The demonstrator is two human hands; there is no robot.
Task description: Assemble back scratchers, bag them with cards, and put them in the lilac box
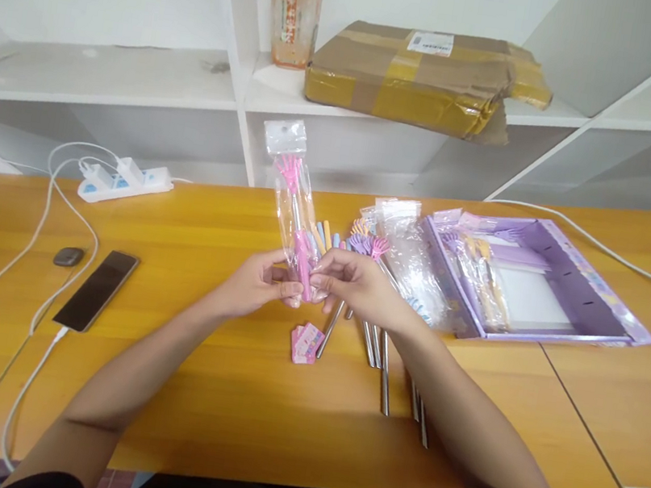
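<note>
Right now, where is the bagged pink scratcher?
In the head view, the scratcher is just left of centre, inside a clear bag held low by the left hand and right hand, with the pink cards below in the picture.

Single head view (forward, steeply downward)

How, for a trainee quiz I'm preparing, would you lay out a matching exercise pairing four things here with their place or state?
Things
1. Pink back scratcher
2. Phone
3. Cardboard box
4. Open purple box

Places or states
A. On the shelf, with yellow tape around it
B. On the table, with bagged items inside
C. In a clear bag held by the left hand and right hand
D. Plugged into a white cable

Pairs: 1-C, 2-D, 3-A, 4-B
</note>
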